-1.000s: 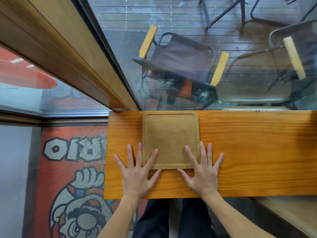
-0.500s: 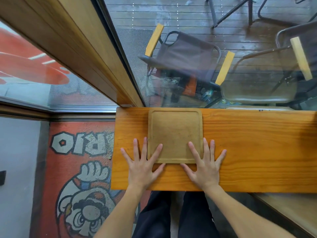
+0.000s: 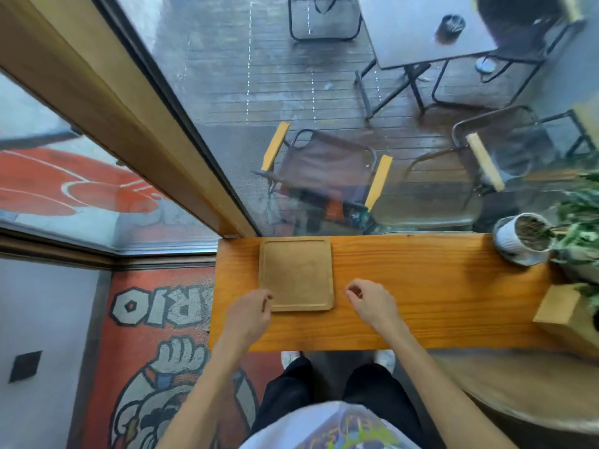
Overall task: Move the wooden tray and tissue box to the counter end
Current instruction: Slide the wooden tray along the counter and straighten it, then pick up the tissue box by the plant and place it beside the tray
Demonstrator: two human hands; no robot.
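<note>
The square wooden tray (image 3: 296, 273) lies flat on the orange wooden counter (image 3: 421, 299), near the counter's left end and against the window. My left hand (image 3: 248, 314) hovers at the tray's near left corner with fingers curled, holding nothing. My right hand (image 3: 369, 301) is just right of the tray, fingers loosely curled, apart from it. A wooden tissue box (image 3: 564, 314) stands at the counter's far right, partly cut off by leaves.
A white plant pot (image 3: 522, 241) with soil sits on the counter at the right, with green leaves (image 3: 580, 228) over it. Glass runs along the counter's far edge; chairs (image 3: 324, 170) stand outside. A round table (image 3: 525, 393) is at lower right.
Both hands have lifted off the tray and curled, pulling back toward me. The view has pulled back and tilted up, revealing the pot and tissue box at the right.
</note>
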